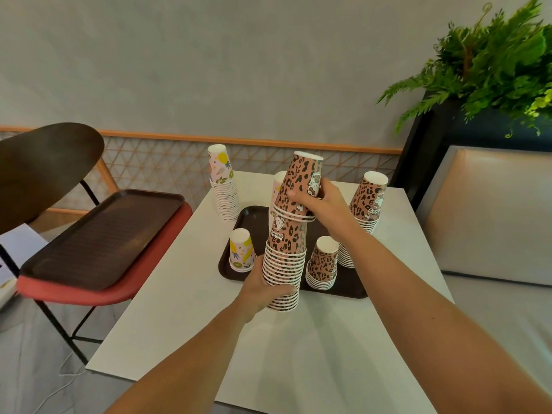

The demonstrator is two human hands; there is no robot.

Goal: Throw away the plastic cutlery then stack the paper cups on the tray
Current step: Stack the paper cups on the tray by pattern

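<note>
My left hand (263,289) grips the lower part of a tall upside-down stack of leopard-print paper cups (285,264) above the near edge of the dark tray (346,283). My right hand (322,197) holds a few tilted leopard cups (300,186) whose rims sit over the top of that stack. On the tray stand a small fruit-print cup stack (241,249) and a short leopard stack (323,262). Another leopard stack (366,204) stands at the right, and a tall fruit-print stack (224,183) rises at the table's far left. No cutlery is in view.
The white table (185,309) carries the tray. To the left a chair with a red seat (89,294) holds a second dark tray (101,234). A beige bench (493,216) and a planter with ferns (490,70) are on the right.
</note>
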